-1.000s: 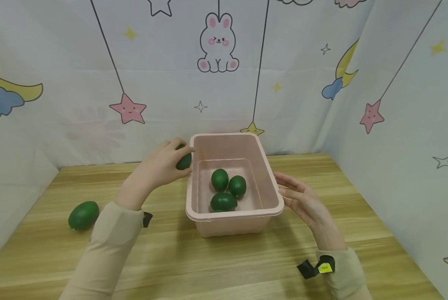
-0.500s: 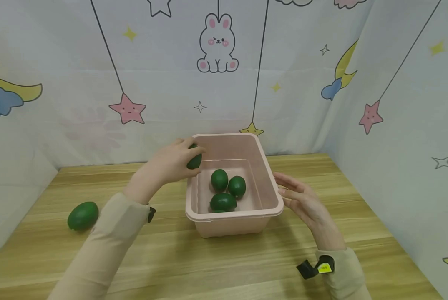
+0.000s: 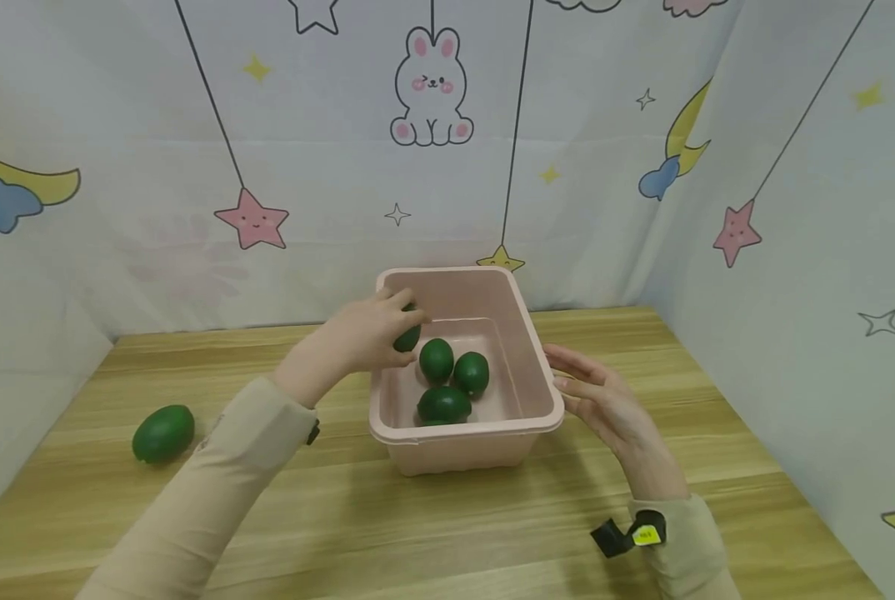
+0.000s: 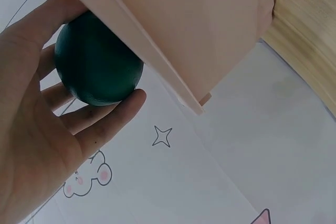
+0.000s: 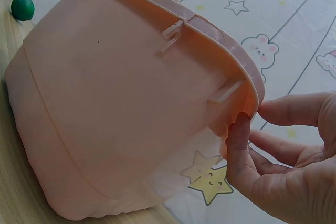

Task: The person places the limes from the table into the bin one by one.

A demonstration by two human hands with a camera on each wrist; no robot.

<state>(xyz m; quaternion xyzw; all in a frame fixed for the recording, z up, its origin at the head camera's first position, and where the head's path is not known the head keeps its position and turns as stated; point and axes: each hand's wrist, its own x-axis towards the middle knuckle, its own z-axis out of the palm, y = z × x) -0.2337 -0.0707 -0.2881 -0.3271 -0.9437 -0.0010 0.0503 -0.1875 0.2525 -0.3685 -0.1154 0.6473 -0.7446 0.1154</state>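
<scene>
My left hand (image 3: pixel 365 333) grips a dark green, smooth lime-like fruit (image 3: pixel 407 337) with thumb and fingers, just inside the left rim of a pink plastic bin (image 3: pixel 466 435). In the left wrist view, the fruit (image 4: pixel 97 61) sits between the fingers, partly behind the bin's rim (image 4: pixel 152 51). Three similar green fruits (image 3: pixel 444 405) lie together on the bin's floor. Beside the right wall, my right hand (image 3: pixel 605 400) touches the rim from outside with thumb and fingertips. The right wrist view shows this hand (image 5: pixel 294 166) with fingers loosely bent at the rim's corner.
Another green fruit (image 3: pixel 163 434) lies on the wooden table (image 3: pixel 447 533) at the left, near the left sleeve. A white cloth (image 3: pixel 327 167) printed with stars and a rabbit hangs behind the bin and along both sides.
My left hand has moved right and slightly down with the fruit, from outside the bin's left rim to over its inside. The right hand stays at the bin's right rim.
</scene>
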